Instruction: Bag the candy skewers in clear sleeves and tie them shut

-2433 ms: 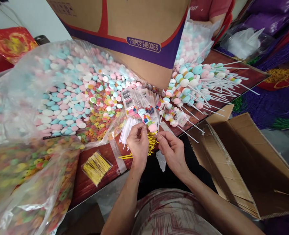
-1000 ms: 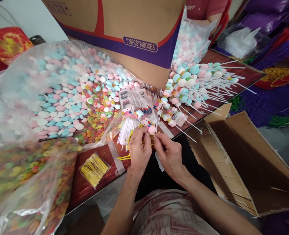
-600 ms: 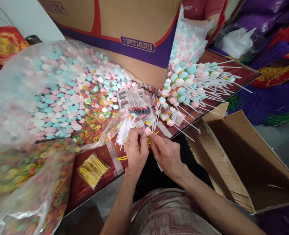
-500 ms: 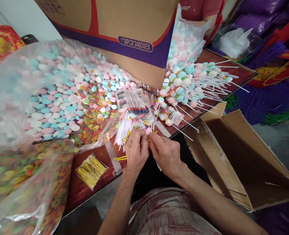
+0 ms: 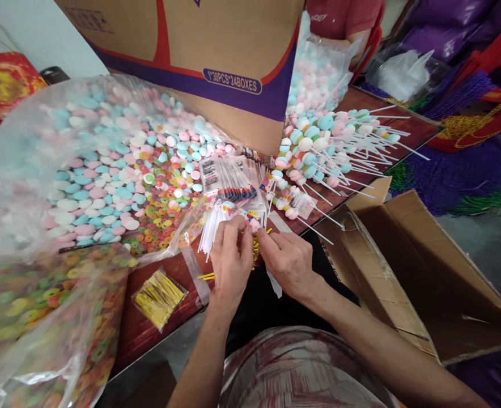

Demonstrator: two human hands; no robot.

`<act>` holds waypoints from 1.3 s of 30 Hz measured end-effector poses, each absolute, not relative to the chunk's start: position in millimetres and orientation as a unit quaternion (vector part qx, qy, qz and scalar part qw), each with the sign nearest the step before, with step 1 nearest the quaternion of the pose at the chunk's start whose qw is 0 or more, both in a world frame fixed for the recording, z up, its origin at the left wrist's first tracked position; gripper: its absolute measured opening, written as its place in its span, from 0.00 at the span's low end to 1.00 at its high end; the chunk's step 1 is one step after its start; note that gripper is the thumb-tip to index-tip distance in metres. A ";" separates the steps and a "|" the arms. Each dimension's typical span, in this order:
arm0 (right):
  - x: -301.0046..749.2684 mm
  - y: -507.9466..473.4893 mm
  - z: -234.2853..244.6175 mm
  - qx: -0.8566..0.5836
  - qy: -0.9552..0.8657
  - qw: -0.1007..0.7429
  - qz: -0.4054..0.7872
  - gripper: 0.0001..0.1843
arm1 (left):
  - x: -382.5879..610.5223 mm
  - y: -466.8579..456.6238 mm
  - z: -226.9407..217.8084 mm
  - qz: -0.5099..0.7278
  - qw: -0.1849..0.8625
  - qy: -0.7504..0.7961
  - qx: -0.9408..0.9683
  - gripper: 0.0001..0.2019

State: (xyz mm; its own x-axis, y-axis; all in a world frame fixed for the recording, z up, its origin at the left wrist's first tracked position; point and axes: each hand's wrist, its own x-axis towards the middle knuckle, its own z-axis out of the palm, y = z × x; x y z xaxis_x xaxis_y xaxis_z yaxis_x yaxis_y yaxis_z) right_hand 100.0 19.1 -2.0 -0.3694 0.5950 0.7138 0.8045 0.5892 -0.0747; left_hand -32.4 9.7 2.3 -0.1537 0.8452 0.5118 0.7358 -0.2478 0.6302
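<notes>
Both of my hands meet at the table's near edge. My left hand point(image 5: 230, 258) pinches a bagged candy skewer point(image 5: 238, 213) of pastel marshmallow discs just below its lowest pink piece. My right hand point(image 5: 288, 262) pinches the same spot from the right, fingers closed around a thin gold twist tie point(image 5: 256, 247) at the bag's neck. Loose gold twist ties and white sticks point(image 5: 215, 226) lie under my hands. A stack of printed clear sleeves point(image 5: 227, 180) sits just beyond.
A big open bag of pastel discs point(image 5: 106, 153) and ring candies point(image 5: 161, 212) fills the left. Finished skewers point(image 5: 331, 141) pile at right behind a large carton point(image 5: 199, 51). An open cardboard box point(image 5: 424, 272) stands at lower right. A packet of gold ties point(image 5: 159, 294) lies near the edge. A person in red sits opposite.
My hands have closed together at the skewer's base and worked the gold tie there; the skewer has tipped lower toward the table. The view has drifted slightly.
</notes>
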 end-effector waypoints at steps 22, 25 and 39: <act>99.9 25.8 18.7 -0.402 -0.813 0.404 -0.121 0.09 | -47.3 14.3 27.9 0.500 0.249 0.613 0.559 0.03; 95.3 22.2 14.4 -0.429 -0.797 0.421 -0.058 0.08 | -44.9 15.0 28.7 0.526 0.262 0.589 0.555 0.03; 91.9 23.9 16.2 -0.408 -0.806 0.405 -0.139 0.09 | -33.6 4.7 -0.8 0.540 0.215 0.521 0.625 0.03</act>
